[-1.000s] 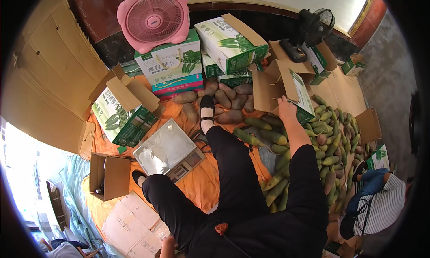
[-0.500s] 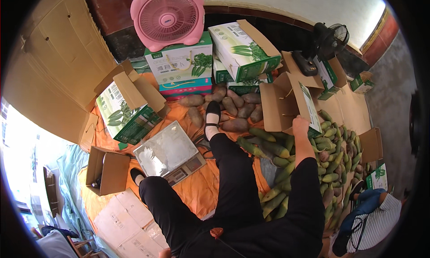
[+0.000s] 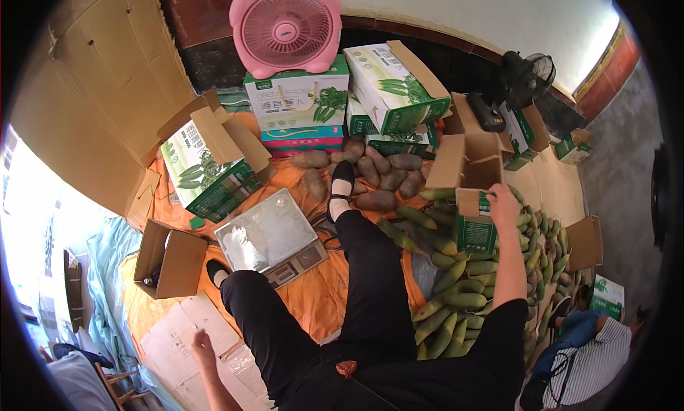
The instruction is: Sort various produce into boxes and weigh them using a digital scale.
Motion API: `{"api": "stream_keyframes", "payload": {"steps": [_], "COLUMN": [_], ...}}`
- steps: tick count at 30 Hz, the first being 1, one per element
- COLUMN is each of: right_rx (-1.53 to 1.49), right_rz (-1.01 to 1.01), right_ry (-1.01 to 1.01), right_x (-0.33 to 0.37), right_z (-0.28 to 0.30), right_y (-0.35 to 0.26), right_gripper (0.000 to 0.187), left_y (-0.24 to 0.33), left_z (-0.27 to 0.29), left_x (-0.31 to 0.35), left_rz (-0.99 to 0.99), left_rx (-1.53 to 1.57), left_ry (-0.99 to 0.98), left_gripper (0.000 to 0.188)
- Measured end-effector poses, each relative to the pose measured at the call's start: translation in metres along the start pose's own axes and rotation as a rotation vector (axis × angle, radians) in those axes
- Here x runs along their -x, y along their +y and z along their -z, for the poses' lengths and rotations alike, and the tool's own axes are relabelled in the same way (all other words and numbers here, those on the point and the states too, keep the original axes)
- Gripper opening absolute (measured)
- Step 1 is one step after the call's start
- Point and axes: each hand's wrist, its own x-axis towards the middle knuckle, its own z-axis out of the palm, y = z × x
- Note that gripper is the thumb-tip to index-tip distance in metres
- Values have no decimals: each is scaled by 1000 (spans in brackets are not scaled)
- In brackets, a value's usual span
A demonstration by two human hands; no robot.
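Observation:
My right hand (image 3: 504,206) grips the edge of an open green-printed carton (image 3: 476,233), whose flaps stand up and whose inside faces partly away from me. It rests at the near side of a big heap of long green radishes (image 3: 463,300). Over a flattened cardboard sheet (image 3: 178,324), my left hand (image 3: 202,347) is raised with its fingers curled in, and nothing shows in them. Between my feet and the left cartons lies a scale with a silver plate (image 3: 267,229).
Reddish-brown roots (image 3: 377,199) lie beyond my foot. A pink fan (image 3: 285,33) tops stacked gift boxes (image 3: 299,104). Another open carton (image 3: 206,168) and a small brown box (image 3: 171,261) stand left. A black fan (image 3: 524,83) is at the back right; a person in stripes (image 3: 588,368) sits right.
The carton in my right hand has been tipped and turned, its printed end now facing me. My left hand has risen from the lower edge out to the left.

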Motion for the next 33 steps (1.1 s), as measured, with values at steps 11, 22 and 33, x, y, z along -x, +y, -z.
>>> {"api": "stream_keyframes", "payload": {"steps": [11,22,33], "right_rx": [-361,-1037,-1074], "right_rz": [-272,-56,486], "right_ry": [155,250,424], "right_x": [-43,-19,35], "right_z": [79,198,92], "right_y": [41,-152,-356], "right_gripper": [21,16,7], "left_y": [241,358,358], "left_z": [36,48,18], "left_x": [-53,-28,-40], "left_rz": [-317,-681,-408], "left_rx": [429,478,596], "left_ry": [88,-62,-789], "left_gripper": [15,18,71]}}
